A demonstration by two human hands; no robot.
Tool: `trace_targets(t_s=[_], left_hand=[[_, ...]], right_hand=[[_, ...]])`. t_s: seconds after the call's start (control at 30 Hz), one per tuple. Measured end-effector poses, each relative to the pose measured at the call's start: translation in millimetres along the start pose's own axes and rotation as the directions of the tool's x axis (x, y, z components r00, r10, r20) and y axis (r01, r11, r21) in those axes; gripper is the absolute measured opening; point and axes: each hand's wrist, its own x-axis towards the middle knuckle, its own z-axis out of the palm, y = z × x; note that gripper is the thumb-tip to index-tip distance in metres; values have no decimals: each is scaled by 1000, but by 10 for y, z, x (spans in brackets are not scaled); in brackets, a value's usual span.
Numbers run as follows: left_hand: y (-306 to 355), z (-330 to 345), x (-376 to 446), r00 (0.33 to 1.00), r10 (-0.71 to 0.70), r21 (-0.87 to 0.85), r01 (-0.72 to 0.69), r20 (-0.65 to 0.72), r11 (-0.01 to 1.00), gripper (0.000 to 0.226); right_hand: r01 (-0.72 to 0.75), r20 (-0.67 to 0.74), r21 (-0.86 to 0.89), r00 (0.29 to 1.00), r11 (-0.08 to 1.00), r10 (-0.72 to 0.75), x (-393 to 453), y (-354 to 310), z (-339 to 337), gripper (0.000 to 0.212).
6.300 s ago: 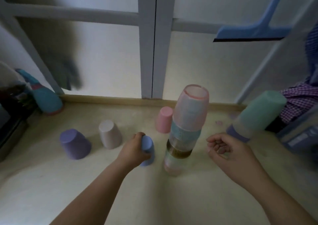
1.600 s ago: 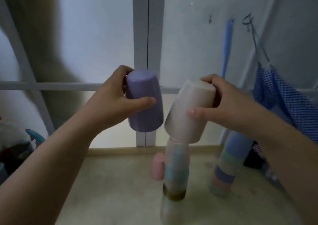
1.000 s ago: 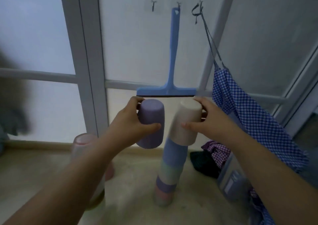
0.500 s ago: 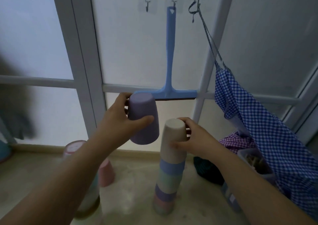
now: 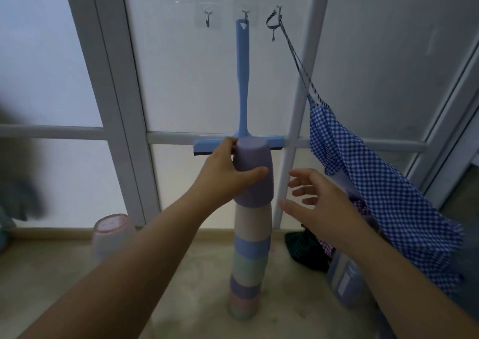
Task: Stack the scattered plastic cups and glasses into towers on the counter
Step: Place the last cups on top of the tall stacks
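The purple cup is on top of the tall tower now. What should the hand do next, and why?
Probably press the purple cup gently straight down, then let go. The left hand grips it, and it sits over the beige cup atop the tower. The open right hand hovers beside, touching nothing, ready to steady the tall stack.

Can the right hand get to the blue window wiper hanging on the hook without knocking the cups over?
Probably yes. The right hand is open and empty, just right of the cup tower. The wiper hangs behind and above the tower, so reaching up along the right side looks clear.
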Motion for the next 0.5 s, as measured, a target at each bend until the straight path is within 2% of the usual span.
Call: trace_targets(t_s=[0.13, 0.27, 0.5], left_hand=[[-165, 170, -49, 994, -70, 55, 65, 88, 996, 65], [-188, 158, -126, 994, -65, 93, 57, 89, 994, 65], [-98, -409, -413, 995, 84, 229, -68, -60, 971, 55]], right_hand=[[25, 0, 42, 1000, 999, -25, -146, -47, 8, 38], [28, 62, 88, 997, 996, -33, -253, -81, 130, 30], [5, 218, 135, 975, 991, -35, -269, -183, 631, 26]])
